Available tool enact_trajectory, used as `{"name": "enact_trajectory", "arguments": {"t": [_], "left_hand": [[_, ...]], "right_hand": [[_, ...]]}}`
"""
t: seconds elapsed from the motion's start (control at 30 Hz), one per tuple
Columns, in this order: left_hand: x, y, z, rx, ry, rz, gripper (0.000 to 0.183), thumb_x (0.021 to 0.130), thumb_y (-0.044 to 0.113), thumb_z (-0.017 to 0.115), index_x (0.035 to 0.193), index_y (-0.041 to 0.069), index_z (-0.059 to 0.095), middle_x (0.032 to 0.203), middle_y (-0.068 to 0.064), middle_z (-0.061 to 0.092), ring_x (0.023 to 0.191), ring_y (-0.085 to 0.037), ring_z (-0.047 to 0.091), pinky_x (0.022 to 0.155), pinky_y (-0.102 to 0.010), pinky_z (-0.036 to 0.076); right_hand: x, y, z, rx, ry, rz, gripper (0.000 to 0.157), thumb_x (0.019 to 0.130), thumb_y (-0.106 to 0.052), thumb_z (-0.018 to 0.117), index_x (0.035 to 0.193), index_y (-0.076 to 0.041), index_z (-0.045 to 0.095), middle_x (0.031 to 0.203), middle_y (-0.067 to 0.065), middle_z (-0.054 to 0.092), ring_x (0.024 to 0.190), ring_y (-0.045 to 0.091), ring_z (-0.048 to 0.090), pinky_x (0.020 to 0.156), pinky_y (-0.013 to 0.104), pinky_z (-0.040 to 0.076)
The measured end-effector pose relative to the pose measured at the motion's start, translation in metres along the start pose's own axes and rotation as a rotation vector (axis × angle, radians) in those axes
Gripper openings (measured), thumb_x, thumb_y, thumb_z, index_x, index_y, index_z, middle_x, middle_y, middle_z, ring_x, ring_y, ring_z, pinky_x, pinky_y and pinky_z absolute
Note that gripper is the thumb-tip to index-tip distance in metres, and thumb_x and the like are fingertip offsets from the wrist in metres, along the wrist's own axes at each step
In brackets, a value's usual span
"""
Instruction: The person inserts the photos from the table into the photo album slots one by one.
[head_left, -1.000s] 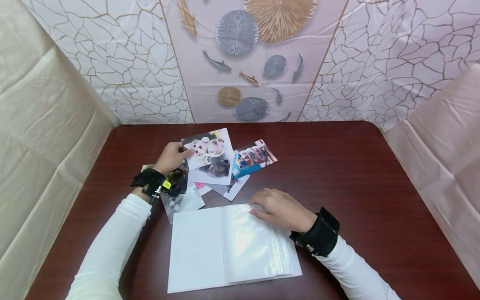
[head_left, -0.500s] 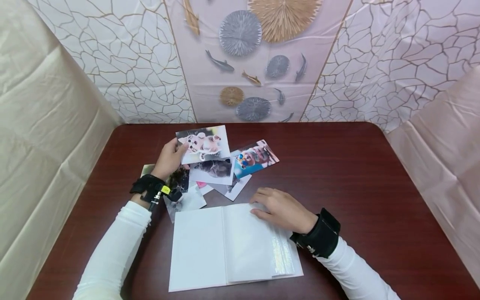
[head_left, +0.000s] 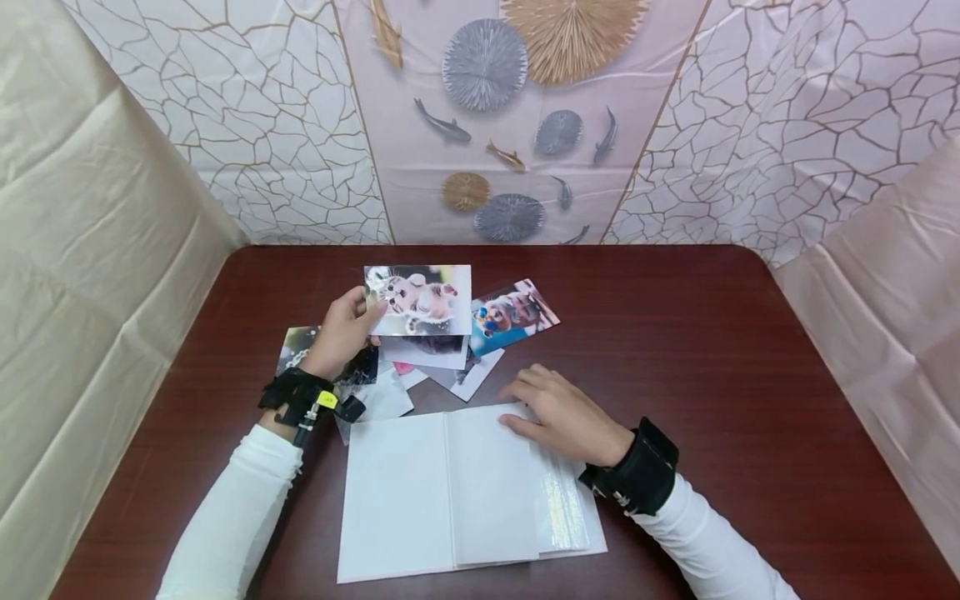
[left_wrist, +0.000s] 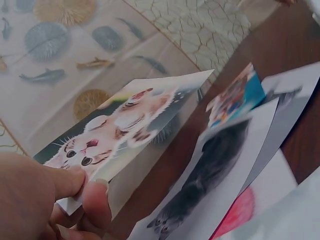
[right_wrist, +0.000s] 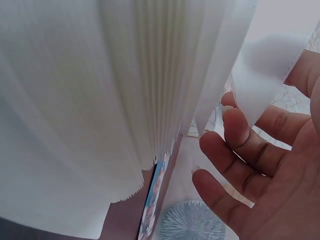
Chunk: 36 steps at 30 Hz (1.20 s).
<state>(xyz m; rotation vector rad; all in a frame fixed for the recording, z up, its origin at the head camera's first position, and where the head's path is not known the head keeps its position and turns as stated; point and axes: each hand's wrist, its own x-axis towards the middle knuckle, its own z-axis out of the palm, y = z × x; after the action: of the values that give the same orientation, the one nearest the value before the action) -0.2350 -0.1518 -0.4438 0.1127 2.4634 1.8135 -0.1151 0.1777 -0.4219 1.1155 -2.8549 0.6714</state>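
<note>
A photo of a striped kitten on its back (head_left: 423, 302) is pinched at its left edge between my left thumb and fingers, raised over a loose pile of photos. My left hand (head_left: 341, 337) shows its thumb on the picture side in the left wrist view. Nearer to me lies an open white photo album (head_left: 396, 500). At the top edge of its right side, my right hand (head_left: 562, 417) pinches a page sleeve (right_wrist: 267, 65) between thumb and fingers. Several thin leaves (right_wrist: 155, 75) hang fanned in the right wrist view.
Under the held picture lies a grey cat photo (left_wrist: 200, 170), partly covered. A photo with blue in it (head_left: 513, 317) lies to its right, and a dark photo (head_left: 363, 367) sits by the left wrist. Patterned cloth (head_left: 292, 125) hangs behind the brown table (head_left: 675, 333).
The kitten photo rose off the grey cat photo, tilted, then levelled and shifted right in my left hand. My right hand stays at the album, its fingers slightly raised with the leaf.
</note>
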Motion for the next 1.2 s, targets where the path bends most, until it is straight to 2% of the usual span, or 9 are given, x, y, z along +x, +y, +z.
{"name": "enact_trajectory", "arguments": {"t": [0.1, 0.3, 0.5, 0.63, 1.0, 1.2], "left_hand": [[-0.005, 0.001, 0.001, 0.006, -0.008, -0.024, 0.031, 0.095, 0.035, 0.056, 0.102, 0.006, 0.048, 0.078, -0.003, 0.047, 0.059, -0.016, 0.052, 0.054, -0.029, 0.047], [-0.009, 0.004, 0.003, 0.012, -0.035, -0.039, 0.034, 0.094, 0.038, 0.056, 0.109, 0.007, 0.052, 0.082, -0.005, 0.049, 0.063, -0.016, 0.051, 0.059, -0.033, 0.045], [-0.012, 0.003, 0.005, -0.001, -0.046, -0.027, 0.035, 0.095, 0.037, 0.056, 0.11, 0.007, 0.053, 0.079, -0.003, 0.051, 0.063, -0.015, 0.048, 0.055, -0.025, 0.04], [-0.013, 0.001, 0.005, -0.009, -0.055, -0.021, 0.034, 0.095, 0.037, 0.056, 0.111, 0.007, 0.053, 0.077, -0.001, 0.05, 0.063, -0.015, 0.047, 0.054, -0.024, 0.036], [-0.016, -0.005, 0.005, -0.046, -0.041, -0.107, 0.034, 0.095, 0.037, 0.056, 0.113, 0.008, 0.055, 0.077, -0.001, 0.047, 0.066, -0.017, 0.044, 0.058, -0.025, 0.036], [-0.019, -0.006, 0.008, -0.072, -0.041, -0.156, 0.036, 0.096, 0.038, 0.055, 0.114, 0.007, 0.053, 0.078, -0.004, 0.041, 0.068, -0.015, 0.042, 0.06, -0.024, 0.036]], "right_hand": [[0.0, 0.001, 0.002, 0.008, -0.005, -0.001, 0.035, 0.093, -0.037, 0.061, 0.113, -0.01, 0.068, 0.1, 0.001, 0.062, 0.097, 0.011, 0.045, 0.087, 0.035, 0.041], [0.001, 0.001, 0.006, 0.033, -0.019, 0.011, 0.033, 0.091, -0.04, 0.062, 0.11, -0.014, 0.068, 0.099, -0.004, 0.059, 0.098, 0.01, 0.045, 0.087, 0.034, 0.041], [0.002, 0.001, 0.007, 0.048, -0.034, 0.024, 0.033, 0.09, -0.04, 0.064, 0.111, -0.015, 0.068, 0.1, -0.005, 0.058, 0.099, 0.009, 0.044, 0.087, 0.034, 0.042], [0.003, 0.001, 0.007, 0.043, -0.034, 0.024, 0.033, 0.089, -0.04, 0.065, 0.111, -0.015, 0.067, 0.101, -0.004, 0.06, 0.099, 0.009, 0.045, 0.088, 0.034, 0.042], [0.003, 0.0, 0.007, 0.052, -0.013, -0.016, 0.03, 0.091, -0.04, 0.062, 0.11, -0.016, 0.065, 0.101, -0.006, 0.06, 0.099, 0.008, 0.047, 0.089, 0.034, 0.042], [0.003, 0.002, 0.01, 0.096, -0.031, 0.028, 0.026, 0.09, -0.038, 0.064, 0.104, -0.016, 0.061, 0.097, -0.008, 0.055, 0.097, 0.008, 0.045, 0.087, 0.034, 0.04]]}}
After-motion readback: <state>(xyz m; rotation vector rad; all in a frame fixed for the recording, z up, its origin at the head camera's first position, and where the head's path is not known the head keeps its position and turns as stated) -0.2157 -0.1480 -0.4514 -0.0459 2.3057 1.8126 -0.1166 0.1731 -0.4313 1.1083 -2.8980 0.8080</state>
